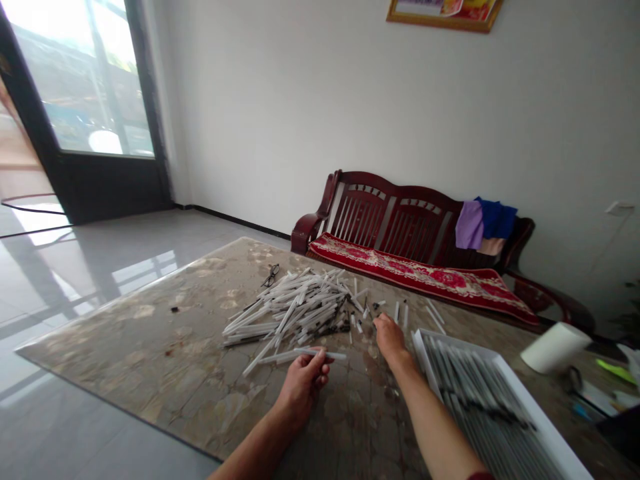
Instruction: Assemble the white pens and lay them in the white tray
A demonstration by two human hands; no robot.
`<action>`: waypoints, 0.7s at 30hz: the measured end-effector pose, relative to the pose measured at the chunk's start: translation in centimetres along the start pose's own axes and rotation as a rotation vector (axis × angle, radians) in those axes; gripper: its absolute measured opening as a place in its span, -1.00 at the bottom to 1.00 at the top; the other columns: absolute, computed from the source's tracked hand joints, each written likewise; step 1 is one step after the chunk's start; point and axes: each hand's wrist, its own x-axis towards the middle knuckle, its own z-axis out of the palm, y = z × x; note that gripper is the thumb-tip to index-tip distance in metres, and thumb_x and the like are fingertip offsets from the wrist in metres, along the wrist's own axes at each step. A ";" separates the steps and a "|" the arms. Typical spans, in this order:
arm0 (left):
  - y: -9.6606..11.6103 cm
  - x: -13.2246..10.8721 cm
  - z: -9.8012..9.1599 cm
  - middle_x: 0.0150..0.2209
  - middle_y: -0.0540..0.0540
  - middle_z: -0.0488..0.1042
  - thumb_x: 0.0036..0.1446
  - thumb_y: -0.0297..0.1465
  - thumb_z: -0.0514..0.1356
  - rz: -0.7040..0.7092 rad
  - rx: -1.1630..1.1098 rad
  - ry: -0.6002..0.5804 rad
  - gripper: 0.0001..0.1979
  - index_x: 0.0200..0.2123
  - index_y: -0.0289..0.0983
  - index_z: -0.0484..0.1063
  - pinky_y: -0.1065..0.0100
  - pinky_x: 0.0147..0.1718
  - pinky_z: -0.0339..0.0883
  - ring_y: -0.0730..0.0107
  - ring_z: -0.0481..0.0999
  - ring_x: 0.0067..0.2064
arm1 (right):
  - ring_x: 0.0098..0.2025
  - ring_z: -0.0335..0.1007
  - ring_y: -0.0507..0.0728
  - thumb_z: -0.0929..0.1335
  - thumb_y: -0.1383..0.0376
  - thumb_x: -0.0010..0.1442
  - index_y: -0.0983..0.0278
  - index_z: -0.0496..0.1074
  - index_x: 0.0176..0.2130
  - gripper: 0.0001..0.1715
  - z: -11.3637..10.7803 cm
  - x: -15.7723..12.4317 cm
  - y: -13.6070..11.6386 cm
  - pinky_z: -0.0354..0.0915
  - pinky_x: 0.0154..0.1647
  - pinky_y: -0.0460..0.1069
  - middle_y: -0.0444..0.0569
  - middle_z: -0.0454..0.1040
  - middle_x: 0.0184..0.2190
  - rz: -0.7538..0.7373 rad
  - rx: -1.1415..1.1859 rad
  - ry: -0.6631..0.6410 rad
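A heap of white pen barrels [295,307] lies on the marbled table [165,360], with small caps and black refills scattered at its right side. My left hand [303,381] is closed around one white pen barrel [320,354], held level just in front of the heap. My right hand [389,337] reaches forward with its fingers curled down among the small loose pen parts [373,308] to the right of the heap; what it pinches, if anything, is hidden. A white tray [535,407] filled with several assembled pens lies right of my right forearm.
A pair of black glasses [271,274] lies behind the heap. A white paper roll [554,347] and coloured items sit at the table's far right. A dark wooden bench [400,227] with a red cushion and draped clothes stands against the wall. A glass door is at the left.
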 end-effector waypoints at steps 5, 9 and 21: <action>-0.3 -0.3 0.2 -0.50 -0.04 0.53 -0.30 -0.19 0.49 0.088 0.108 -0.052 -0.57 -0.40 -0.32 0.48 0.54 -0.63 0.21 0.55 0.41 -0.57 | -0.05 0.46 0.18 0.16 0.57 0.23 0.33 0.52 -0.12 -0.56 0.1 -1.3 1.0 0.26 -0.13 -0.04 0.16 0.51 -0.12 0.074 -0.058 0.000; -0.5 -0.4 0.2 -0.50 -0.04 0.53 -0.30 -0.16 0.48 0.123 0.149 -0.052 -0.55 -0.39 -0.32 0.47 0.50 -0.61 0.19 0.53 0.40 -0.57 | -0.06 0.48 0.18 0.15 0.59 0.21 0.34 0.52 -0.13 -0.55 -0.1 -1.7 1.3 0.27 -0.14 -0.04 0.16 0.53 -0.12 0.105 -0.057 0.008; -0.4 -0.5 0.2 -0.50 -0.05 0.54 -0.30 -0.21 0.49 0.119 0.115 -0.061 -0.56 -0.39 -0.34 0.49 0.52 -0.59 0.22 0.54 0.40 -0.55 | -0.25 0.52 0.19 0.26 0.32 0.21 0.27 0.47 -0.25 -0.81 0.6 -6.4 -0.3 0.35 -0.29 -0.03 0.07 0.58 -0.33 0.197 0.489 0.211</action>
